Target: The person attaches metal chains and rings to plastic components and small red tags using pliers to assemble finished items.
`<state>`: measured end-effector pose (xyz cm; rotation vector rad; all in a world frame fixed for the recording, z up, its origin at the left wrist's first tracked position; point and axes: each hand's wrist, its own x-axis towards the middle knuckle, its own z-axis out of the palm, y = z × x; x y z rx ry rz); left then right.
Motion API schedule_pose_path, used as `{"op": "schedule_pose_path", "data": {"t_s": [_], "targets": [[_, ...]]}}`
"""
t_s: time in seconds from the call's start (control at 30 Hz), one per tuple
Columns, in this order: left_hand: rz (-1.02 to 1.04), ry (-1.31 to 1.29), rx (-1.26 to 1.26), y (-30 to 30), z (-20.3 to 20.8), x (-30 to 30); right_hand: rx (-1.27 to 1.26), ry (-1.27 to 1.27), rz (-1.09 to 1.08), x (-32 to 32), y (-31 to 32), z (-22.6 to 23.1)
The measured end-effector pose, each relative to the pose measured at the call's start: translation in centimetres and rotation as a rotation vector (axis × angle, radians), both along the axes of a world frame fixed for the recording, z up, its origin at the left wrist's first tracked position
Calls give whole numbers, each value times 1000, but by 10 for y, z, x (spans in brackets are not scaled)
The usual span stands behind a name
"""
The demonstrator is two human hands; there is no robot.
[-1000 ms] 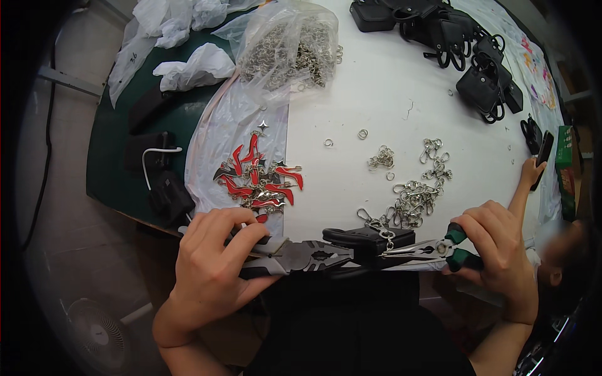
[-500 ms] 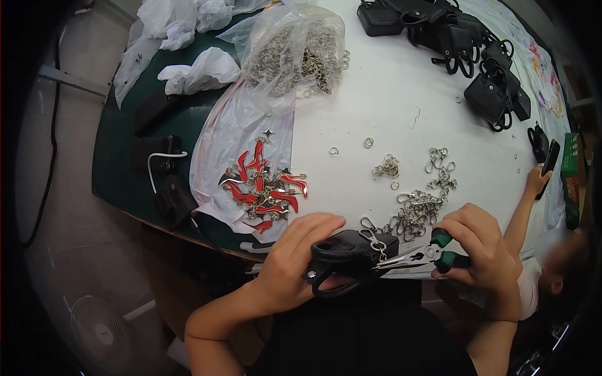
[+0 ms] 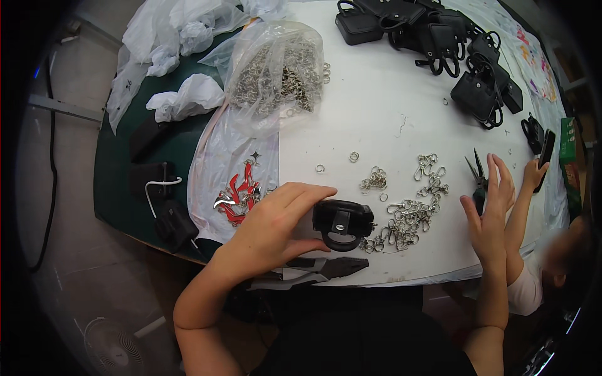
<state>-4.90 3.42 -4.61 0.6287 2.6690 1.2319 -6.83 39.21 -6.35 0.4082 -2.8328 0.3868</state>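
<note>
My left hand (image 3: 276, 219) grips a small black case (image 3: 351, 220) with a wrist strap and a metal stud, fingers above and thumb below. On the right, my right hand (image 3: 492, 210) is open, fingers stretched, with nothing in it. Long-nose pliers (image 3: 479, 178) rest on the white table just beside it, jaws pointing away. Silver swivel clasps (image 3: 407, 219) lie in a pile right of the case. Red high-heel charms (image 3: 238, 194) on a plastic sheet are partly hidden behind my left hand. Below the case, larger grey pliers (image 3: 332, 269) stick out at the table's near edge.
A clear bag of metal chains (image 3: 276, 78) stands at the back left. Several black cases (image 3: 480, 94) are heaped at the back right. Small rings (image 3: 375, 180) lie mid-table. At the right, another person's hand (image 3: 534, 172) holds a phone (image 3: 547, 150). A dark charger (image 3: 172, 219) sits at left.
The long-nose pliers have left my right hand and now lie on the table; that hand has moved up and opened. My left hand has shifted left and up, turning the case.
</note>
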Motion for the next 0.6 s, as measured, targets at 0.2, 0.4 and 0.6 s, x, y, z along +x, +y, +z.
{"op": "schedule_pose_path", "data": {"t_s": [0.2, 0.4, 0.6], "targets": [[184, -90, 56, -43, 13, -3, -267, -119, 847, -76, -106, 8], [173, 3, -48, -45, 8, 1, -230, -425, 1120, -123, -173, -20], [68, 111, -228, -43, -11, -6, -243, -455, 1045, -116, -169, -26]]}}
